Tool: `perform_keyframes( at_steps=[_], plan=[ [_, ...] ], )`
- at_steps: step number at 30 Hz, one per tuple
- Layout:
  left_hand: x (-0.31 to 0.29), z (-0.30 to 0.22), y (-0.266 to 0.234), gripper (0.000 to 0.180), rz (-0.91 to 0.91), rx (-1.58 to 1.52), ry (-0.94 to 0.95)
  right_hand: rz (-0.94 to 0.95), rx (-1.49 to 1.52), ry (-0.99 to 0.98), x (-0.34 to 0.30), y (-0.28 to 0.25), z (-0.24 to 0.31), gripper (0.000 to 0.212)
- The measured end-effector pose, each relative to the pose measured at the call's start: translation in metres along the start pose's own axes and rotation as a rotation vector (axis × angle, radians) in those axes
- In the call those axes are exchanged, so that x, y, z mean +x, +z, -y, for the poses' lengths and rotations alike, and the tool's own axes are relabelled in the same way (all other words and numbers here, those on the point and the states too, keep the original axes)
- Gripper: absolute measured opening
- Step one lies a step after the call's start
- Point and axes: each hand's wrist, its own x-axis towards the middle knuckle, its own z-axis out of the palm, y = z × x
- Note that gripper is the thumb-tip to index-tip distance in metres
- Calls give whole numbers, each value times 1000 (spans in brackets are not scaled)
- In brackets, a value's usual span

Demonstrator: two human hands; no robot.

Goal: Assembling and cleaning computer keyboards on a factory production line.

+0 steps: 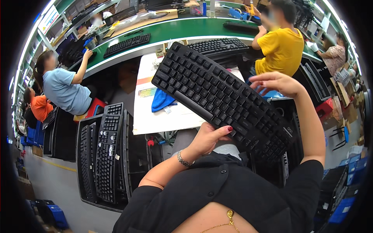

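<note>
A black full-size keyboard [210, 91] is held up slantwise in front of me, its keys facing me. My left hand [211, 139] grips its near edge, the thumb on top of the frame and the fingers hidden underneath. Just past the far edge, my right hand [276, 83] is raised with bent fingers apart and nothing seen in them. Beyond the keyboard lies a white work table [155, 122] bearing a blue cloth [162, 101] and a printed sheet with a coloured keyboard picture [147, 92].
At my left stands a black bin [82, 176] with several keyboards upright in it. A green conveyor [171, 29] runs behind the table, carrying more keyboards [127, 45]. Co-workers in blue [62, 85] and yellow [281, 46] sit along it. A blue stool [345, 134] stands at far right.
</note>
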Motion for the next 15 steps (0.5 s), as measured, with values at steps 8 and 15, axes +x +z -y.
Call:
perform_keyframes(
  at_steps=[8, 15],
  plan=[
    [-3, -30, -29, 40, -153, -56, 35, -253, 475, 414, -45, 47, -99, 59],
    [-30, -126, -109, 42, -234, -68, 140, 149, -114, 143, 6, 15, -50, 38]
  ],
)
